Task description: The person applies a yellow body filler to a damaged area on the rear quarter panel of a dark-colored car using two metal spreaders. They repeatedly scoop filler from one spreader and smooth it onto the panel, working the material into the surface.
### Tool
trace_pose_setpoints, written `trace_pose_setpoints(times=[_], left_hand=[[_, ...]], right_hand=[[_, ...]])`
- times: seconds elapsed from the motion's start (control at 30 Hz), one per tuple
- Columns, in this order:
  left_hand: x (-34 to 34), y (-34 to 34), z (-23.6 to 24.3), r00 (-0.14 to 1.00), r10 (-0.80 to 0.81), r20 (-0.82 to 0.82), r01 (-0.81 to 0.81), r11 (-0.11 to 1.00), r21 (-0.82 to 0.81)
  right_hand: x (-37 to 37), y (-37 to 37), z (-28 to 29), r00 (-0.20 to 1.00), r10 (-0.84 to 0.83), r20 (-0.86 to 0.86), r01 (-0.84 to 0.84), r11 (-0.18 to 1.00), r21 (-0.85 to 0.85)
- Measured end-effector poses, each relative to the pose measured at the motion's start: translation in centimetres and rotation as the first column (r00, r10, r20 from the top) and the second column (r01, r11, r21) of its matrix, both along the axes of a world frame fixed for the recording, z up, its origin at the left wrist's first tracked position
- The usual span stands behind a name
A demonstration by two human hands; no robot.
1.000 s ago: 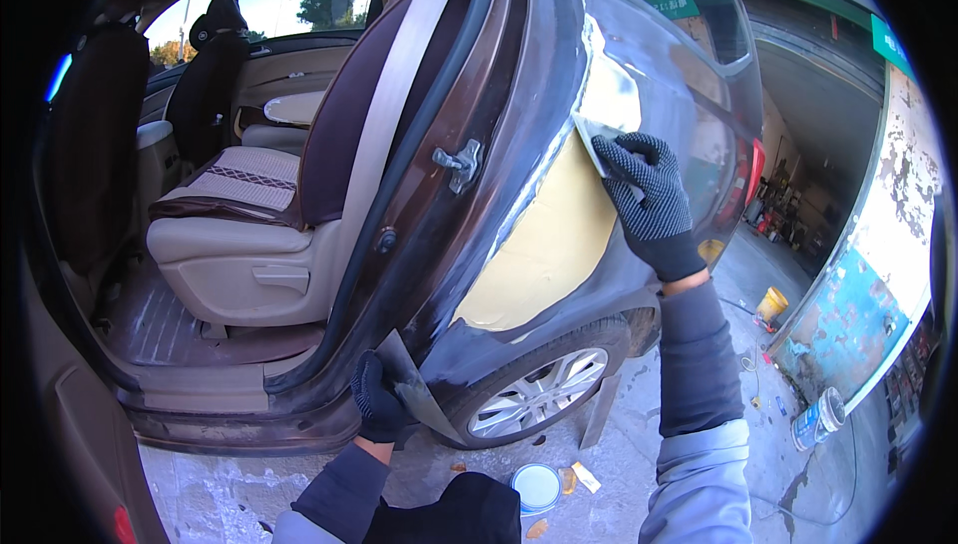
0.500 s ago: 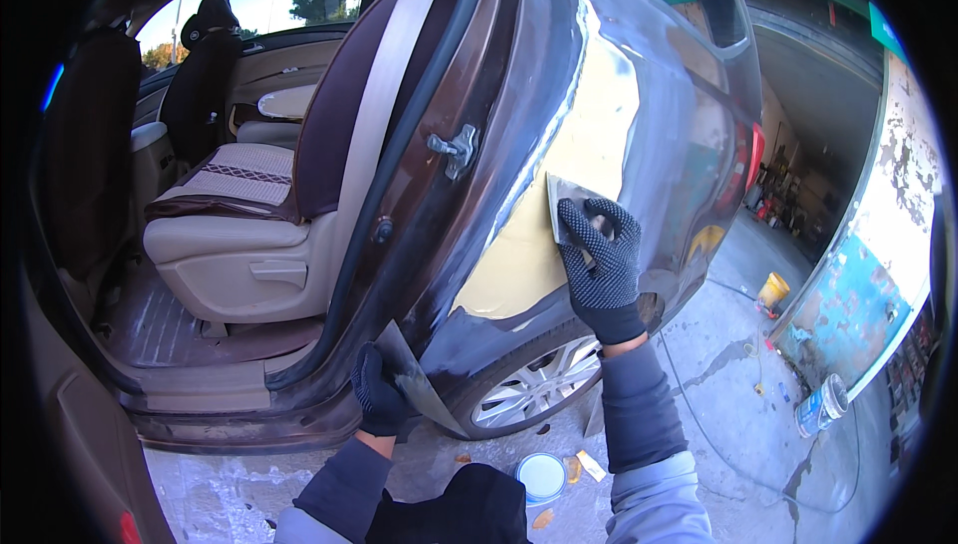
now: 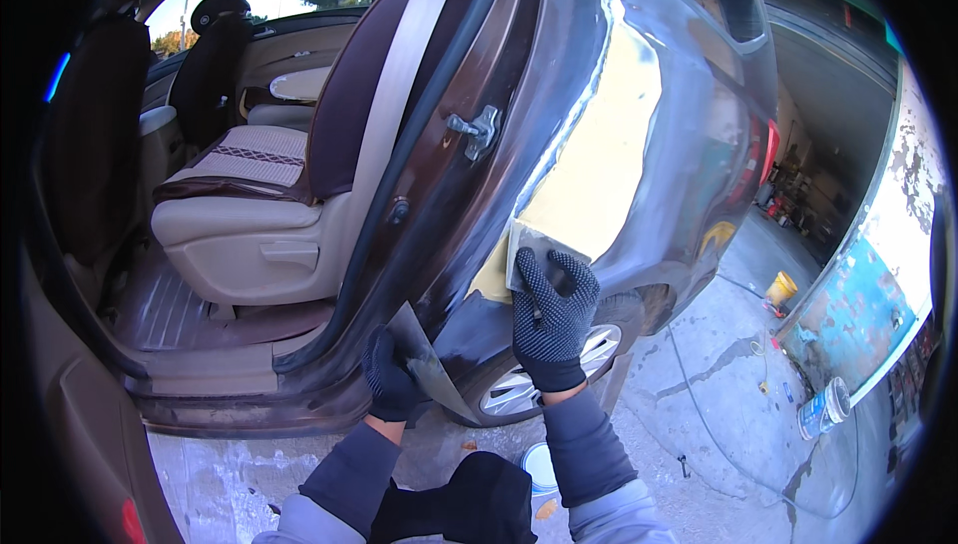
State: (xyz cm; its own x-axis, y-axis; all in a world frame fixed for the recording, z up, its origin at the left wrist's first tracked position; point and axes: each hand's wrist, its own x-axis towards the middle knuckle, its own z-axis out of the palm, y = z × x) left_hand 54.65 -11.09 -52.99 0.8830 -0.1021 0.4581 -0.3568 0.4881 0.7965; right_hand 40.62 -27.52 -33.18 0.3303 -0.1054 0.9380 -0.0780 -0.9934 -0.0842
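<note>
My right hand (image 3: pixel 555 319), in a dark dotted work glove, grips a flat putty spreader (image 3: pixel 534 247). Its blade lies against the lower part of a pale yellow filler patch (image 3: pixel 604 145) on the car's rear quarter panel (image 3: pixel 689 115). Lower and to the left, my left hand (image 3: pixel 392 379), gloved the same way, is closed on a wide thin metal sheet (image 3: pixel 429 364). The sheet tilts down toward the rear wheel (image 3: pixel 514 389), in front of the sill. My fingers hide part of each tool.
The rear door opening shows a beige seat (image 3: pixel 239 220). Below me stands a round tin (image 3: pixel 540 466), partly hidden. To the right are a hose (image 3: pixel 689 389), a yellow bucket (image 3: pixel 780 289), a white-blue bucket (image 3: pixel 823 407) and a peeling wall (image 3: pixel 868 284).
My right hand has moved the spreader down and left over the filler to its lower end. The left hand keeps its hold on the metal sheet. The whole view has shifted slightly.
</note>
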Motion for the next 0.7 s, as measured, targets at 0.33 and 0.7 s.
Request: trace_pose_setpoints(times=[0.33,0.7], left_hand=[[0.9,-0.4,-2.4,0.924,0.255,0.284,-0.326,0.915,0.238],[-1.9,-0.1,3.2,0.999,0.040,-0.013,-0.041,0.996,-0.077]], right_hand=[[0.2,3.4,-5.1,0.998,0.034,-0.043,-0.034,0.999,0.009],[-2.3,3.8,-6.5,0.973,0.100,-0.208,-0.106,0.994,-0.022]])
